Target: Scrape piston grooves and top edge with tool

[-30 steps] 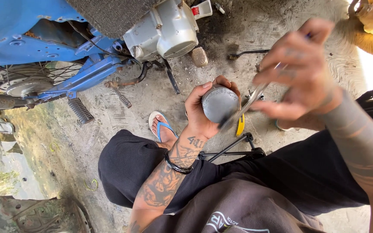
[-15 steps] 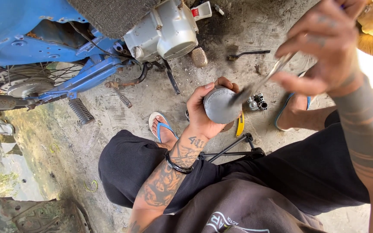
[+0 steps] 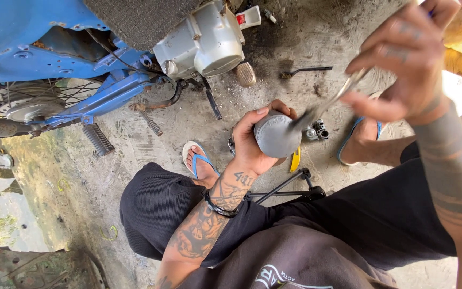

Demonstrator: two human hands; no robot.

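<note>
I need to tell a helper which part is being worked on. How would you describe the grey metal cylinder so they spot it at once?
Start at the blue motorbike frame, then drop to the squatting person's knees. Between them, the left hand cups a piston, while the right hand lays a slim metal tool against it. It is the only smooth, dull-grey drum held off the ground.

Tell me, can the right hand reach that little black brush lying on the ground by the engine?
Probably yes, but not right away. The wire brush lies in the open on the concrete with nothing over it. The right hand is busy holding a thin metal tool against the grey piston in the left hand.
</note>
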